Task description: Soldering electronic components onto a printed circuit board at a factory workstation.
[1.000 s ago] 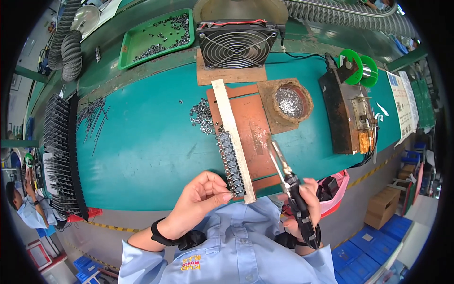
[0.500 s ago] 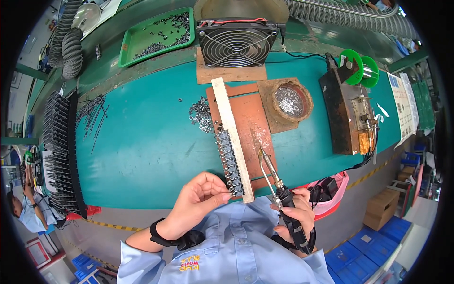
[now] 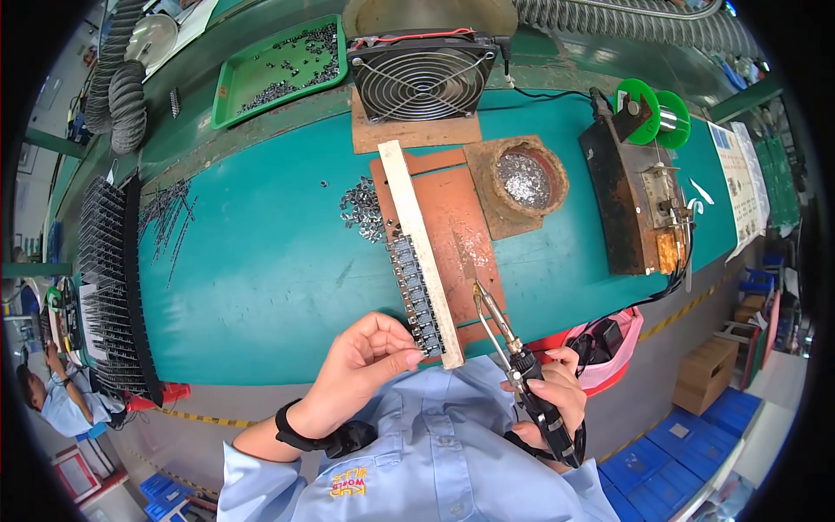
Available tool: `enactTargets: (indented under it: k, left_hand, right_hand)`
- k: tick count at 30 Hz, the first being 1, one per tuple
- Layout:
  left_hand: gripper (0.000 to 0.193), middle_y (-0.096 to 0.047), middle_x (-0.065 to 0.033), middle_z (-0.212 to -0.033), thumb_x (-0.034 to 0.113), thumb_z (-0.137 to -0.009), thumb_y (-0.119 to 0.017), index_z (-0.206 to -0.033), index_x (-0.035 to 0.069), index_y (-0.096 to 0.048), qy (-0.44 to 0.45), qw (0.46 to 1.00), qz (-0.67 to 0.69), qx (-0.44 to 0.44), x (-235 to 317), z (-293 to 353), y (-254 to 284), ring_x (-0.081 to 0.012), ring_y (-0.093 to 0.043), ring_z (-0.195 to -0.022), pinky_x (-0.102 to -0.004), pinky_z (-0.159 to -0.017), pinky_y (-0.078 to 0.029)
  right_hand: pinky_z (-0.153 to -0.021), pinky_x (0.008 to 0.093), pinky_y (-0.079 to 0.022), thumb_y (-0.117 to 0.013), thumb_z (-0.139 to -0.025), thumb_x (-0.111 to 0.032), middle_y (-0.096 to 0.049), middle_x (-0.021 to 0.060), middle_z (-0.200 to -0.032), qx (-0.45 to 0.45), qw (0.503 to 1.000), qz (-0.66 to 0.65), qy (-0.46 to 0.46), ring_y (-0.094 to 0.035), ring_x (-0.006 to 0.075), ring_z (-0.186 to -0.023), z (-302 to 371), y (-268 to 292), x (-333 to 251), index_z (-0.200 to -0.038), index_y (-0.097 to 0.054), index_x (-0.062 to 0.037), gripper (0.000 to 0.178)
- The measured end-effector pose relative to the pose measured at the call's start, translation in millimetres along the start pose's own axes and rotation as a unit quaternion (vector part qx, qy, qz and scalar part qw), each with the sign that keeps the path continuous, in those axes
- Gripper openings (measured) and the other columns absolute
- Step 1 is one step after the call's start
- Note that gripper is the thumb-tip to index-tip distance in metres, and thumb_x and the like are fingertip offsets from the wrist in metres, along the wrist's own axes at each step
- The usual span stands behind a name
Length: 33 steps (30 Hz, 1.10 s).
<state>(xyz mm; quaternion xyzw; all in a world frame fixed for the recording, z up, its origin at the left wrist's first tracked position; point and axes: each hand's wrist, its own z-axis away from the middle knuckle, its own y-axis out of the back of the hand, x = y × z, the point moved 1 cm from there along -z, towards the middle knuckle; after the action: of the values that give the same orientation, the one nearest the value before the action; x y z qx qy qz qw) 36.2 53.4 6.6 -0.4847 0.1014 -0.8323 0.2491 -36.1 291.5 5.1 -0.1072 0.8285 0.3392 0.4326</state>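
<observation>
A soldering iron with a black handle and a thin metal feed tube point(image 3: 497, 326) is gripped in my right hand point(image 3: 557, 391). Its tip is over the orange-brown board point(image 3: 452, 217), just right of a pale wooden bar point(image 3: 409, 204). Along the bar's left side runs a row of small dark and grey components point(image 3: 412, 283). My left hand point(image 3: 374, 350) has thumb and forefinger pinched at the row's near end; whatever is between them is too small to make out. A pile of small metal parts point(image 3: 361, 209) lies on the mat left of the board.
A fan point(image 3: 422, 80) stands behind the board, beside a round pot of silvery bits point(image 3: 524, 181). At right sits a feeder box point(image 3: 617, 200) with a green solder reel point(image 3: 639, 111). Further left are a green tray point(image 3: 228, 91) and a rack of dark pins point(image 3: 109, 287).
The soldering iron's tip has come slightly nearer to me over the board. The whole view has shifted a little; my left hand keeps its pinch at the row's near end.
</observation>
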Motion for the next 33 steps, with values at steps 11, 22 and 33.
enactTargets:
  k: [11,22,33]
  left_hand:
    - [0.014,-0.06,-0.0049,-0.081,-0.003,-0.08,-0.059,-0.088,0.003,-0.049,0.016,1.0,0.018,-0.003,0.7,-0.6,3.2,-0.0114,-0.058,-0.076,-0.0228,-0.071,-0.046]
    - [0.013,-0.061,-0.0053,-0.082,-0.003,-0.08,-0.058,-0.087,0.004,-0.049,0.034,0.999,0.03,-0.029,1.5,-3.7,8.2,-0.0113,-0.059,-0.077,-0.023,-0.072,-0.047]
    - [0.014,-0.061,-0.005,-0.082,-0.003,-0.08,-0.059,-0.087,0.004,-0.05,0.05,0.998,0.021,-0.043,5.4,-5.5,10.2,-0.0105,-0.059,-0.078,-0.0221,-0.072,-0.046]
  right_hand:
    - [-0.081,0.0358,-0.033,-0.078,-0.061,-0.021,-0.062,-0.0005,-0.063,-0.031,0.999,-0.009,0.022,-0.057,0.0131,-0.057,-2.7,17.4,-15.6,-0.094,-0.061,-0.0073,0.039]
    - [-0.08,0.0383,-0.033,-0.074,-0.06,-0.026,-0.061,0.0035,-0.056,-0.086,0.996,-0.015,0.014,-0.057,0.0167,-0.054,-5.7,12.3,-17.2,-0.086,-0.063,-0.0062,0.035]
    - [-0.078,0.0387,-0.034,-0.073,-0.058,-0.024,-0.061,0.0041,-0.058,-0.106,0.994,-0.012,0.019,-0.057,0.0165,-0.054,-7.5,11.9,-15.2,-0.086,-0.062,-0.0049,0.035]
